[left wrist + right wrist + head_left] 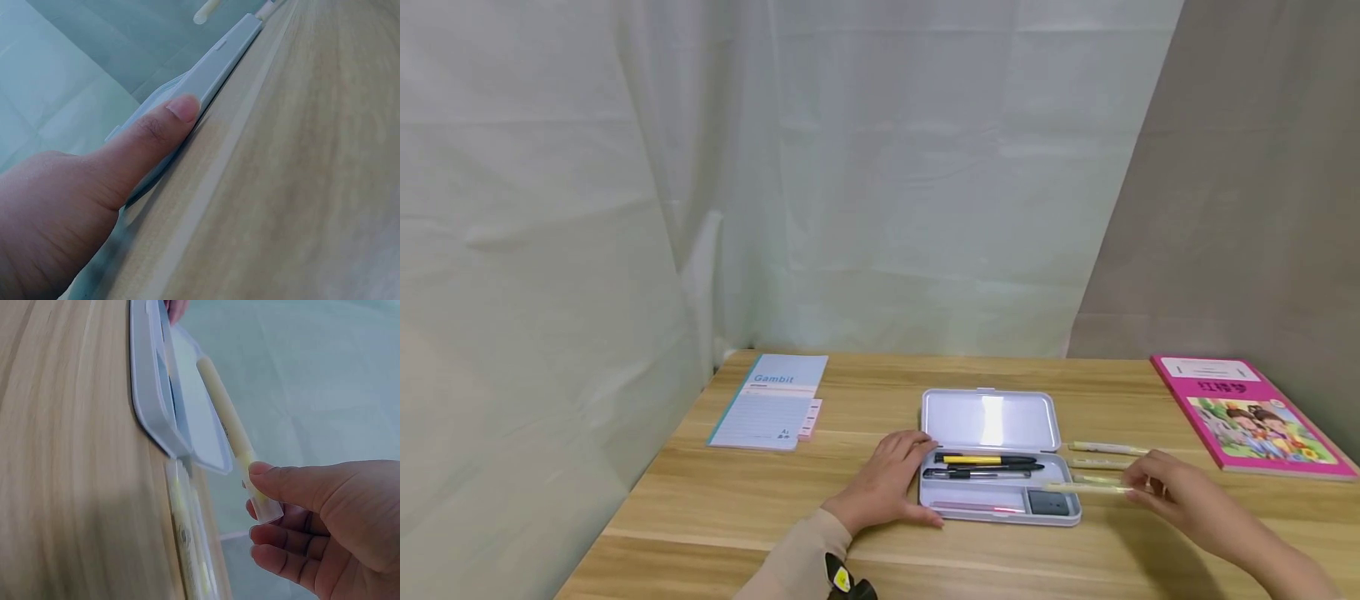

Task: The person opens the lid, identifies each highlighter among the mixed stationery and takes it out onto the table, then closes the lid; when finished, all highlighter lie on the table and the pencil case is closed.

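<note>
Right hand pinches pale-yellow marker by its clear-capped end, far end over right edge of open pencil case. Left hand rests against case's left side, thumb extended; more markers lie right of case.

Access from the left of the pencil case is blocked by the left hand, laid against that edge. On the right, the way is narrowed by three markers on the bench and by the right hand, with a yellow marker held raised at the case's right end. Inside, the rear is crowded by dark pens and the front right corner is filled by a grey block. Behind, passage is limited by the opened lid, then by a curtain. Free room is left in front, between the hands, and toward the notebook.
</note>
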Available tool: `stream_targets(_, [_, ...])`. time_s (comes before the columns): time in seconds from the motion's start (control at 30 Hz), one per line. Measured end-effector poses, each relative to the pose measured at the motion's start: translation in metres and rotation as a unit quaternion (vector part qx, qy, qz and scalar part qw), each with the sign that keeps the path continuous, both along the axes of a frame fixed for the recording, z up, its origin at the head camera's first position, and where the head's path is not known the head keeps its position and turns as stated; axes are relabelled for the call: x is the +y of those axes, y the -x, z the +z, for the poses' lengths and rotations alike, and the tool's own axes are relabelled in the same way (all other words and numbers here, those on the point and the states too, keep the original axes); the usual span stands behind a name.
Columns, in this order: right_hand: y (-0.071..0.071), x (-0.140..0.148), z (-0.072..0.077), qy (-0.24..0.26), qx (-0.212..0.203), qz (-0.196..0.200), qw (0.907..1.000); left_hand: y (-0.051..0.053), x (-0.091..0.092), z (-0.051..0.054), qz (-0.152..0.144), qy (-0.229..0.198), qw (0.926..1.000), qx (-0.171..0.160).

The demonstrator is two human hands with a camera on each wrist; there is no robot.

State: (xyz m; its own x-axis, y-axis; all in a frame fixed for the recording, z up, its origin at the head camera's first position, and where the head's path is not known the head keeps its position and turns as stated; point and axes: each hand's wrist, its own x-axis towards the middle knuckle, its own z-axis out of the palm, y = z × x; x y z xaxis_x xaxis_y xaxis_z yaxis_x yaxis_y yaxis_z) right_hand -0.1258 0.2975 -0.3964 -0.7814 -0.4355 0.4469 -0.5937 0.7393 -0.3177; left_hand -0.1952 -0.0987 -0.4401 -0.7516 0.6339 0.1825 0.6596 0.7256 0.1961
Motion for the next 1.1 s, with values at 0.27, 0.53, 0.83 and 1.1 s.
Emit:
stream_targets(0.27, [-0.004,0.015,-0.01,0.014,0.02,0.007,0.9997,0.001,-0.002,-0.001,-0.006,-0.001,0.9999,0.009])
stream_targets(0.53, [-0.008,0.027,-0.017,0.031,0.017,-0.017,0.9992,0.0,-0.001,-0.001,-0.004,-0.004,1.0,0.006])
stream_targets(0.83, [-0.011,0.035,-0.026,0.033,0.014,-0.059,0.9976,0.001,-0.001,-0.001,-0.002,-0.002,1.0,0.006])
stream_targets(1.1, [-0.009,0.041,-0.036,0.015,-0.006,-0.071,0.9973,0.001,-0.001,-0.002,-0.006,-0.002,0.9999,0.009])
